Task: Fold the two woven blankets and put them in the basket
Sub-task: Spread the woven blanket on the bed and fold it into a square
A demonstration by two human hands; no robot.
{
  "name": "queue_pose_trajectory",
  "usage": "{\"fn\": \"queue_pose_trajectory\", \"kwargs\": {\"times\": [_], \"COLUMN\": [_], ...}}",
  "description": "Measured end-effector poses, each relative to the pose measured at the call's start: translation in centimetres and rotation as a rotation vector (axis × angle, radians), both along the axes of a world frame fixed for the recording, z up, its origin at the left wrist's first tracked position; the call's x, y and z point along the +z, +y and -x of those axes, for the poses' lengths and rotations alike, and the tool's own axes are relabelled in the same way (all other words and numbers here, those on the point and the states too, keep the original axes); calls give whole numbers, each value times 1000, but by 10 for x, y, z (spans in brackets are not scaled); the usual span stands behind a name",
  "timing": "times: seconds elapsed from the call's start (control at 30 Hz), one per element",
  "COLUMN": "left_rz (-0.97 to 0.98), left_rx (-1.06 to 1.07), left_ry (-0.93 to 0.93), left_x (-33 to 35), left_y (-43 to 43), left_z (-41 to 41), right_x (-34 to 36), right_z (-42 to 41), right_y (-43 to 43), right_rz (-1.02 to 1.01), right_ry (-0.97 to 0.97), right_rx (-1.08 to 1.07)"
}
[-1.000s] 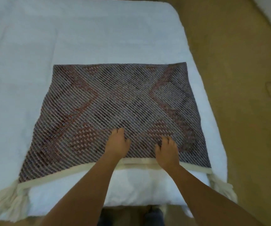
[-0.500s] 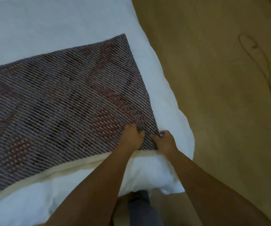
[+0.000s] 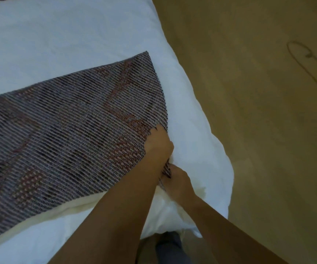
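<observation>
At the bed's (image 3: 77,35) right edge, both hands are pinching the woven blanket's (image 3: 68,121) near corner, left hand (image 3: 158,147) above right hand (image 3: 174,180), grip clamped; next, probably carrying it across for another fold.

Both bare forearms are reaching forward, converging at the near right corner of the woven blanket (image 3: 68,134); the left hand (image 3: 158,147) is lying knuckles-up on that corner, fingers curled over its side edge; the right hand (image 3: 176,180) is pinching the edge just beside it.
</observation>
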State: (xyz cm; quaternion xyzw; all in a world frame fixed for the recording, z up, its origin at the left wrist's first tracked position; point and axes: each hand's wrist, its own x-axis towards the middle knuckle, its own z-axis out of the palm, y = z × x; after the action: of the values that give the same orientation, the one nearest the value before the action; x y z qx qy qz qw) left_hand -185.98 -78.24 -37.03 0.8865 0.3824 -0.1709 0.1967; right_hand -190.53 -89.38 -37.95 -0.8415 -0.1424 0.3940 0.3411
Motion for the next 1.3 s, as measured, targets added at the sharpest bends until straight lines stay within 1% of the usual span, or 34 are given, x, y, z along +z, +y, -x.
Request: {"fn": "queue_pose_trajectory", "kwargs": {"times": [0.07, 0.2, 0.3, 0.4, 0.47, 0.57, 0.63, 0.73, 0.93, 1.13, 1.3], "left_rz": [3, 37, 90, 96, 110, 128, 127, 158, 232, 206, 145], "left_rx": [25, 37, 86, 127, 141, 109, 78, 92, 245, 308, 391], "left_ry": [-58, -94, -101, -84, -92, -182, -237, -319, -430, -444, -504], "left_x": [3, 7, 4, 1, -1, -8, -14, -18, -17, -10, 1], "left_y": [7, 27, 45, 66, 80, 95, 103, 108, 132, 161, 201], "left_z": [-3, -3, 0, -3, -17, -48, -64, -65, -32, 13, 75], "right_x": [3, 9, 11, 12, 13, 13, 12, 10, 8, 12, 22], "right_z": [0, -4, -8, -6, -2, 4, 6, 9, 33, 62, 113], "right_y": [3, 8, 12, 16, 21, 31, 40, 50, 65, 83, 113], "right_rz": [-19, -32, -18, 13, 32, 63, 31, 26, 75, 46, -18], "right_ry": [-2, 7, -13, -48, -34, -41, -39, -55, -155, -247, -291], "right_rx": [23, 30, 14, 78, 101, 125, 109, 86, 90, 142, 231]}}
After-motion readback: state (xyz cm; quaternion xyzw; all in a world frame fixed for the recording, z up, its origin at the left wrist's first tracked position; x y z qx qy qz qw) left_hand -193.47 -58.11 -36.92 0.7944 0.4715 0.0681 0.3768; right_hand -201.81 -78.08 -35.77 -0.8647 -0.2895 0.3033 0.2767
